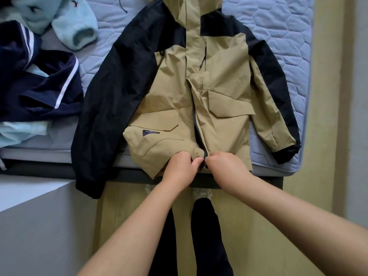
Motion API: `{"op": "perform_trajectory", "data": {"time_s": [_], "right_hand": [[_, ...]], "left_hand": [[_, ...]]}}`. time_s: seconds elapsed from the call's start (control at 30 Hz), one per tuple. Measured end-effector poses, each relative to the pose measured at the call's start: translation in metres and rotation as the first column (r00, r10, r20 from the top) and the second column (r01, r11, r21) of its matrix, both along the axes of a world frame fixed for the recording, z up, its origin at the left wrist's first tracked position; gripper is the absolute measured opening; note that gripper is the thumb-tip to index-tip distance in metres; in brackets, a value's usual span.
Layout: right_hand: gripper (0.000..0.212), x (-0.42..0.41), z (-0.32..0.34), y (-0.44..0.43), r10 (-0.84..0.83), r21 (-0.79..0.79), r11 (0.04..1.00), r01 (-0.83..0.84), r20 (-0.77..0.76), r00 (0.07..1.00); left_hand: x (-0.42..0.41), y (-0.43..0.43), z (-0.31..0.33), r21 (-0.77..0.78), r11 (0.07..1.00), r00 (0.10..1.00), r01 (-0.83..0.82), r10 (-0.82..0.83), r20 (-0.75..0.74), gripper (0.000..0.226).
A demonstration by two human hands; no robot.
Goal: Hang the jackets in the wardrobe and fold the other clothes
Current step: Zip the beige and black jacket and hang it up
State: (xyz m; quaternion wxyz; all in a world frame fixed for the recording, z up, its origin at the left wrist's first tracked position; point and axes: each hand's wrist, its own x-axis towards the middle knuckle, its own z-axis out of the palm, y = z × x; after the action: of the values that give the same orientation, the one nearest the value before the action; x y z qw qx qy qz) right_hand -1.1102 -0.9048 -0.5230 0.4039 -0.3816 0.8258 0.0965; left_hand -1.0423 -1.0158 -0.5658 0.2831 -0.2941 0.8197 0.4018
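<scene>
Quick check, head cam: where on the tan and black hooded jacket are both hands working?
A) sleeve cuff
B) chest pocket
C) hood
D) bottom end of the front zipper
D: the left hand and right hand both pinch the tan and black hooded jacket at the bottom end of its dark front zipper, by the hem; the jacket lies front up on the pale blue quilted mattress.

The top edge cuts off the hood [191, 8] of the jacket [219, 96]. The bottom of its zip and the middle of its hem are hidden under the left hand [179, 168] and the right hand [225, 168], whose curled fingertips pinch the cloth out of sight. The patch [150, 132] on the lower pocket is too small to read. The navy garment [35, 92] runs past the left edge, and the pale blue fleece [65, 20] past the top.
</scene>
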Motion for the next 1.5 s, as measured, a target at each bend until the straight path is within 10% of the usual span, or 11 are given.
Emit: {"op": "perform_trajectory", "data": {"time_s": [0.3,0.53,0.87,1.27,1.43,1.5], "right_hand": [[0.021,-0.033,-0.004,-0.022,0.646,0.007,0.762,-0.647,-0.079,0.759],[0.020,-0.063,-0.015,-0.054,0.743,0.066,0.666,-0.743,-0.150,0.652],[0.020,-0.065,-0.020,-0.049,0.727,-0.027,0.686,-0.727,0.017,0.686],[0.026,-0.111,-0.025,-0.068,0.607,0.158,0.795,-0.586,-0.230,0.761],[0.022,-0.112,-0.021,-0.073,0.597,0.140,0.802,-0.580,-0.194,0.778],[0.021,-0.108,-0.018,-0.071,0.593,0.123,0.805,-0.580,-0.178,0.785]], "left_hand": [[0.010,-0.011,-0.007,0.035,0.997,0.990,-0.062,0.057,0.126,0.047],[0.002,-0.020,-0.008,0.006,0.956,0.955,-0.295,0.294,0.023,0.045],[0.006,0.001,-0.008,0.208,0.662,0.692,-0.720,0.663,0.287,0.033],[0.046,-0.001,-0.008,0.047,0.874,0.867,-0.483,0.471,0.161,0.039],[0.031,-0.021,0.004,0.252,0.659,0.667,-0.709,0.511,0.542,0.046],[0.023,-0.033,0.019,0.414,0.580,0.625,-0.702,0.222,0.749,0.066]]}}
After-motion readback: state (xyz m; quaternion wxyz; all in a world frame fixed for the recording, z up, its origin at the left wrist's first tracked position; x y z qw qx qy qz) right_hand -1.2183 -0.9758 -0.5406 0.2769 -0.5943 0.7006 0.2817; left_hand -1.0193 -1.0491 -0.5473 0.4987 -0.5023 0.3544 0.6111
